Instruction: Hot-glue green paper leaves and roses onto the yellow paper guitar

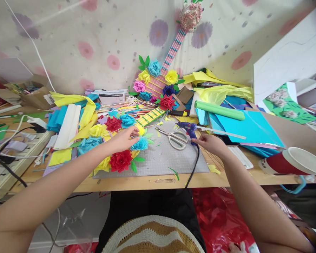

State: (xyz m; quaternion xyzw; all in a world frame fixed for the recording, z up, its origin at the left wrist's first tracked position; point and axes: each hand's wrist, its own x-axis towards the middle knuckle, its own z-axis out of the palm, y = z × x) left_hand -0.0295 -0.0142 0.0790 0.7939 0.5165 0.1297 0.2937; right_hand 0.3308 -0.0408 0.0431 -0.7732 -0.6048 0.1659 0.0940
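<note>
My right hand [209, 143] is closed at the handle of a blue hot glue gun [189, 129], which lies at the mat's right side with a long glue stick out of its back. My left hand [125, 137] hovers over a flower-covered paper guitar [149, 117] with a yellow neck and green frets. Its fingers are bent together; whatever they may hold is too small to make out. Near them are a light blue paper flower [140, 143] and a red paper flower [120, 161]. Scissors [176, 137] rest on the grey cutting mat [158, 163], between the hands.
A pink flowered guitar [170, 58] leans against the wall curtain. Blue paper sheets [252, 128] and a green paper roll [219, 110] lie to the right. A paper cup [281, 161] lies tipped at the right edge. A power strip [23, 153] with cables sits left.
</note>
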